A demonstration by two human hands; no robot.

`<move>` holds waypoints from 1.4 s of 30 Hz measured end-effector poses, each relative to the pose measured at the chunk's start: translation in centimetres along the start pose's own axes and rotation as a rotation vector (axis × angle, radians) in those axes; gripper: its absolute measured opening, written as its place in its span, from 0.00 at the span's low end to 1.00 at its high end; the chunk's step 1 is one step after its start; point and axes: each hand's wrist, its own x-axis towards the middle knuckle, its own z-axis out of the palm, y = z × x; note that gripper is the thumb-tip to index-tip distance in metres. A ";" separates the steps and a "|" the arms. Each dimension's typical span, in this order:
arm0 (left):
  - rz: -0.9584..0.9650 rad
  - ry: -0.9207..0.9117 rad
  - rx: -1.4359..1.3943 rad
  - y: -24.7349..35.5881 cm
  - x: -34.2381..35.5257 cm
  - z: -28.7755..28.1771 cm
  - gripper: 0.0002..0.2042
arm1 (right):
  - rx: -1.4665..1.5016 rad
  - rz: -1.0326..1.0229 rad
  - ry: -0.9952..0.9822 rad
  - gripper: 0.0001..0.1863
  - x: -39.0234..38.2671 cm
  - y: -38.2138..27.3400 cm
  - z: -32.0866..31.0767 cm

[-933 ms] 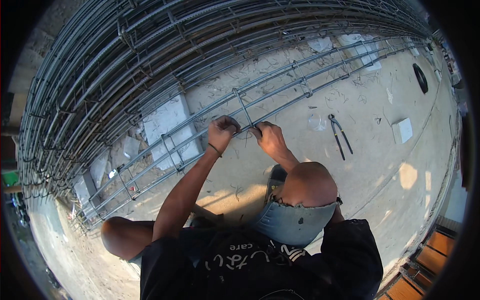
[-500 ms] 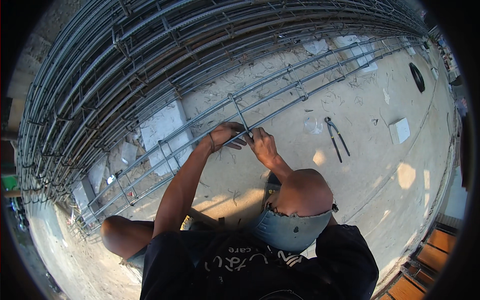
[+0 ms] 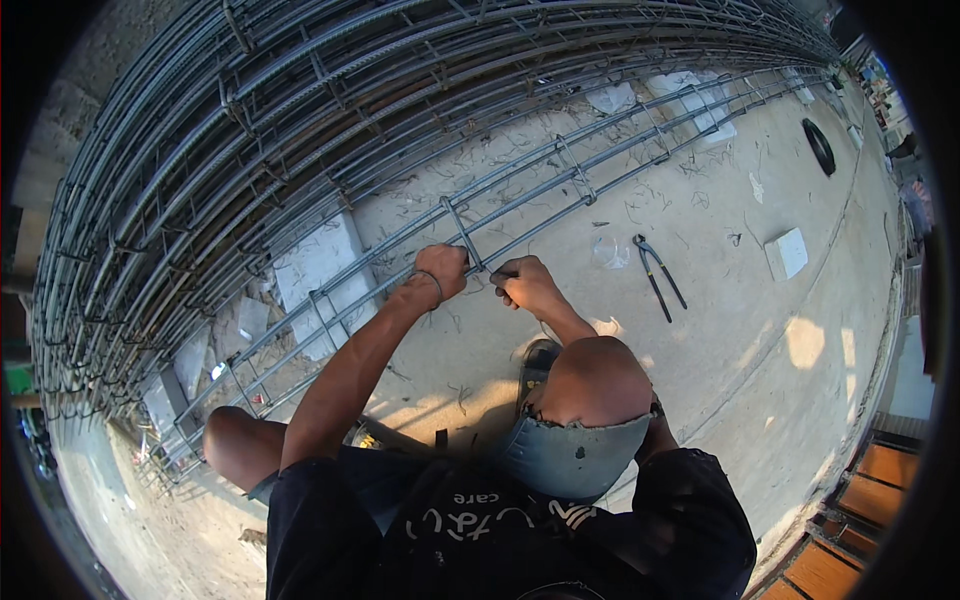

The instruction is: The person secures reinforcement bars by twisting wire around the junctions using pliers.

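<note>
Works on a steel cage [image 3: 590, 197] slanting from eight to two o'clock, with rings [image 3: 575, 168] already spaced along it. At ten, closes left hand [image 3: 441, 270] on the near side; at eleven, has one ring [image 3: 460, 234] seated, corner perhaps left to fasten; near two, curls right hand [image 3: 529, 286] just beside, cannot tell if holding anything. Since the earlier frame, bunches outstretched left fingers and draws right ones off the corner.

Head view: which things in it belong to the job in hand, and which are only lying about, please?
Job in hand:
- long, grey steel-bar cage, at the left hand; the right hand is close by
- steel pincers with black-and-yellow handles, probably, though they lie on the floor

Apparently just lying about:
- black, ring-shaped object, perhaps a tyre
- white, square-edged block
</note>
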 end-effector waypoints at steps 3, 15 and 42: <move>-0.120 0.073 -0.166 1.1 2.0 -1.1 0.09 | -0.004 -0.011 -0.016 0.09 -0.9 0.0 -1.4; 0.086 0.330 -1.018 -0.4 -1.2 1.7 0.15 | -0.476 -0.236 0.028 0.11 -1.5 -3.3 -1.3; 0.108 1.029 -0.602 4.3 -2.7 8.3 0.17 | -0.647 -0.102 -0.342 0.13 1.1 -9.4 -1.6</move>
